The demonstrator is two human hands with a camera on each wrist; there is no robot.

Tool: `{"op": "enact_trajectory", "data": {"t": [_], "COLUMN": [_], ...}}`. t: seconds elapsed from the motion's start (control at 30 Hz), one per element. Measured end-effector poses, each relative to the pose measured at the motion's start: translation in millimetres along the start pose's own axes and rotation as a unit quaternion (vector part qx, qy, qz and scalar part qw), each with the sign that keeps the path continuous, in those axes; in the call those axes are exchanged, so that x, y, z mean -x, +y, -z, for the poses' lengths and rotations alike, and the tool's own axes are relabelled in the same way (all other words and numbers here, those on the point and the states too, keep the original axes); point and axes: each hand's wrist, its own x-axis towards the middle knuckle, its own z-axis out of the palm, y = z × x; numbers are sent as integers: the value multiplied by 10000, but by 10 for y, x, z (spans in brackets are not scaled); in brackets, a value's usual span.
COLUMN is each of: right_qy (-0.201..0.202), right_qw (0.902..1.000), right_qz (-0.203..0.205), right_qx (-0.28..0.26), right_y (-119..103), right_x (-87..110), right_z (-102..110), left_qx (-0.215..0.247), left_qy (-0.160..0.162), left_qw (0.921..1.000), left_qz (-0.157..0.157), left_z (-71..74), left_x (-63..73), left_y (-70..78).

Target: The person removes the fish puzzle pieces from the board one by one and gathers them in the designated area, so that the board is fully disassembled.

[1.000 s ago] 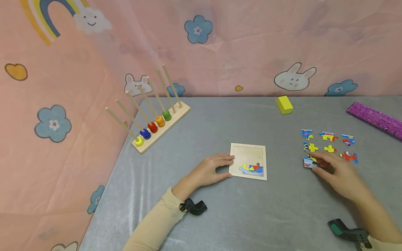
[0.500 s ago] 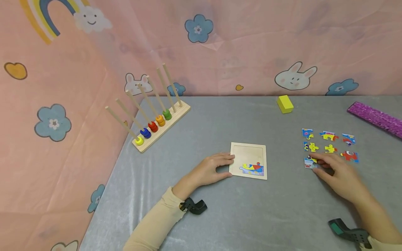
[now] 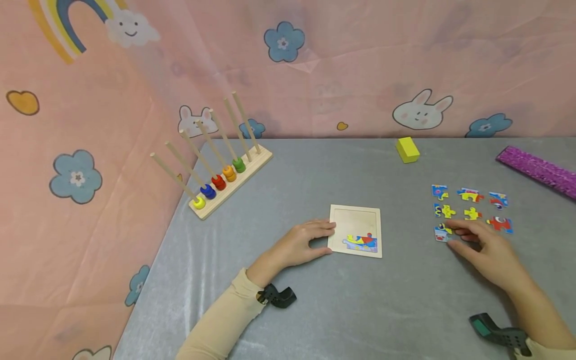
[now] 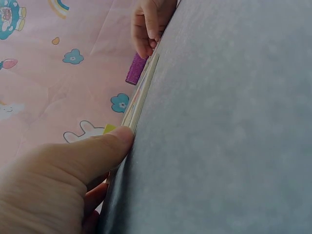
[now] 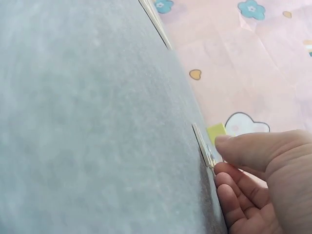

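My left hand point(image 3: 299, 245) rests at the left side of a square wooden puzzle tray point(image 3: 355, 220), fingertips and thumb touching its edge. Joined puzzle pieces point(image 3: 361, 243) lie in the tray's lower right part. In the left wrist view the thumb point(image 4: 114, 141) lies along the tray's rim. To the right, my right hand point(image 3: 490, 255) pinches a blue and yellow jigsaw piece point(image 3: 441, 234) between thumb and index finger, down at the table; part of the piece is hidden by the fingers. Several loose pieces point(image 3: 471, 195) lie in rows just beyond that hand.
A wooden peg abacus point(image 3: 229, 185) with coloured rings stands at the back left. Near the back edge sits a yellow block point(image 3: 407, 150). A glittery purple strip point(image 3: 537, 170) lies at the far right. Pink printed cloth point(image 3: 315, 90) hangs behind the grey table.
The piece at my right fingertips has shifted very slightly, and the right fingers now cover a bit more of it. My left hand and the tray stay in place.
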Motion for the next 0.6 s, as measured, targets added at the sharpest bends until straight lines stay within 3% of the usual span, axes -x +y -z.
{"op": "enact_trajectory", "data": {"t": [0.27, 0.6], "right_qy": [110, -297], "right_qw": [9992, 9994], "right_qz": [-94, 22], "right_qx": [-376, -197], "right_y": [-73, -362], "right_x": [-16, -92], "right_z": [5, -8], "left_qx": [-34, -27], "left_qy": [-61, -79], "left_qw": [10000, 9999], "left_qz": [35, 57], "left_z": [-2, 17], "left_x": [8, 9], "left_y": [-5, 7]}}
